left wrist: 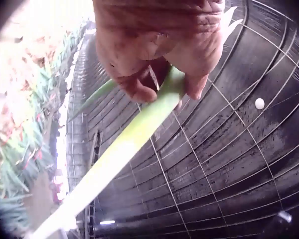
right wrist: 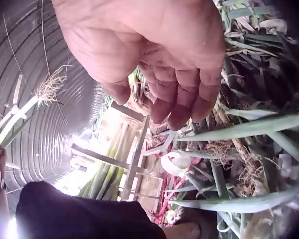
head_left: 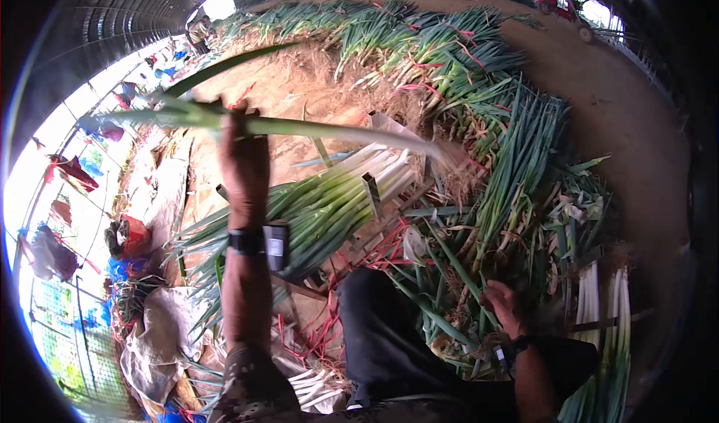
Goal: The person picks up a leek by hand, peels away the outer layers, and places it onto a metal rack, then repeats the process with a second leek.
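Note:
My left hand (head_left: 247, 157) is raised in front, gripping a long green onion (head_left: 322, 129) by its green part. The white shank and roots point right, and the leaves fan out to the left. In the left wrist view, fingers and thumb close around the stalk (left wrist: 122, 142). Below that hand, a bundle of green onions (head_left: 322, 213) with white shanks lies across a wooden rack (head_left: 372, 196). My right hand (head_left: 503, 307) hangs low at the right over loose leaves (head_left: 449, 322), its fingers loosely curled with nothing held in the right wrist view.
Heaps of rooted green onions (head_left: 517, 146) curve along the right and far side. Red ties (head_left: 318, 340) lie beside my knee (head_left: 378, 333). More white-shanked onions (head_left: 588, 295) are at far right. Netting (head_left: 75, 333) lines the left; another person (head_left: 199, 33) is far back.

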Available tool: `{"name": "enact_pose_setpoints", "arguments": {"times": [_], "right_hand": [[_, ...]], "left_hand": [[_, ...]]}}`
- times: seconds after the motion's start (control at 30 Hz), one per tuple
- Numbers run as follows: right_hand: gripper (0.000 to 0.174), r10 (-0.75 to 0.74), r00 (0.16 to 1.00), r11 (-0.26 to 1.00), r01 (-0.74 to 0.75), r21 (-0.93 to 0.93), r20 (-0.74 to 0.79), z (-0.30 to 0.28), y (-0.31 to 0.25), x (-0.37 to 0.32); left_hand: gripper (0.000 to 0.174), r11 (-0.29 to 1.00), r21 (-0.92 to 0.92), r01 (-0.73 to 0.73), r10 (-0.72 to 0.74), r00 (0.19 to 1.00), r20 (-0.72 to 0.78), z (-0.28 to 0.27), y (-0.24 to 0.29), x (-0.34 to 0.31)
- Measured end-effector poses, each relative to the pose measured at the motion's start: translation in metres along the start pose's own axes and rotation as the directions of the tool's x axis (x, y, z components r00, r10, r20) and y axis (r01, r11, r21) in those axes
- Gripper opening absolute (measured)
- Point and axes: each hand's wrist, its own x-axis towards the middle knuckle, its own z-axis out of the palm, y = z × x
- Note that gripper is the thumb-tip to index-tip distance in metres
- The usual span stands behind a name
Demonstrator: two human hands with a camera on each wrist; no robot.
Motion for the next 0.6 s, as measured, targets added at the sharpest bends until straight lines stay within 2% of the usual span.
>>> {"name": "enact_pose_setpoints", "arguments": {"times": [0.03,0.07,0.13,0.2,0.27,0.33,0.4,0.43,0.47,0.5,0.53,0.6], "right_hand": [[0.037,0.038,0.999,0.998,-0.036,-0.045,0.027,0.002,0.007,0.002],[0.033,0.056,0.997,0.997,-0.053,-0.064,0.047,0.009,0.001,-0.001],[0.028,0.094,0.992,0.991,-0.084,-0.108,0.089,0.033,-0.027,-0.014],[0.025,0.136,0.978,0.981,-0.11,-0.158,0.161,0.036,-0.026,-0.009],[0.023,0.139,0.969,0.974,-0.097,-0.203,0.203,0.034,-0.018,-0.005],[0.024,0.2,0.962,0.967,-0.163,-0.198,0.186,0.035,-0.019,-0.005],[0.025,0.281,0.95,0.942,-0.244,-0.232,0.139,0.035,-0.021,-0.002],[0.025,0.27,0.957,0.937,-0.237,-0.258,0.102,0.035,-0.016,-0.001],[0.026,0.238,0.966,0.922,-0.194,-0.335,0.095,0.033,-0.015,-0.001],[0.027,0.204,0.975,0.9,-0.151,-0.409,0.089,0.031,-0.016,-0.001],[0.029,0.168,0.982,0.872,-0.108,-0.478,0.084,0.029,-0.015,0.001],[0.034,0.167,0.985,0.882,-0.127,-0.453,0.049,0.03,-0.006,0.003]], "left_hand": [[0.032,0.998,0.011,-0.063,0.063,0.998,0.01,-0.018,0.016,0.009],[0.03,0.99,0.095,-0.104,0.116,0.985,-0.127,-0.025,0.027,0.009],[0.028,0.992,0.123,-0.017,0.046,0.972,-0.232,-0.069,0.034,0.008],[0.046,0.979,0.201,0.023,0.041,0.952,-0.305,-0.133,0.016,0.004],[0.043,0.992,0.118,0.045,0.007,0.914,-0.406,-0.171,-0.012,-0.008],[0.044,0.989,0.1,0.105,-0.047,0.884,-0.465,-0.203,-0.041,-0.015],[0.045,0.986,0.145,0.078,-0.005,0.893,-0.451,-0.226,-0.077,-0.024],[0.044,0.973,0.196,0.121,-0.021,0.895,-0.446,-0.245,-0.094,-0.023],[0.044,0.936,0.349,0.033,0.065,0.962,-0.266,-0.291,-0.122,-0.026],[0.044,0.931,0.358,0.071,0.049,0.948,-0.316,-0.291,-0.134,-0.027],[0.042,0.954,0.282,0.103,0.011,0.926,-0.378,-0.291,-0.146,-0.025],[0.042,0.983,0.117,0.14,-0.064,0.866,-0.496,-0.284,-0.169,-0.022]]}}
